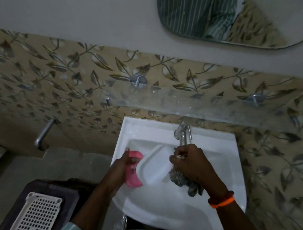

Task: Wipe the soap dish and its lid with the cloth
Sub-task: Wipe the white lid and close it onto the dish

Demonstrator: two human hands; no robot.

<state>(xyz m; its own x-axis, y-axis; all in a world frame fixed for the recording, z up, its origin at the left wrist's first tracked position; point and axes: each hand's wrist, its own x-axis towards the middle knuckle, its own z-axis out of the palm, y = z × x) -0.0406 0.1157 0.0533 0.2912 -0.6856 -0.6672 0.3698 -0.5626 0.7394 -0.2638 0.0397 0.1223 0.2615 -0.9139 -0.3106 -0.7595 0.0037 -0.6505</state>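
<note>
Over the white sink (161, 209), my left hand (118, 168) holds a pink soap dish (132, 180) together with its translucent white lid (154, 164), the lid tilted toward the right. My right hand (192, 164) is closed on a bunched grey patterned cloth (184, 182), which hangs below the fist and touches the lid's right end. The cloth's upper part is hidden inside my fist.
A metal tap (183, 135) stands at the sink's back, just behind my right hand. A glass shelf (207, 106) runs above it. A white perforated basket (39, 212) rests on a dark stand at lower left. A metal pipe (43, 133) juts from the wall.
</note>
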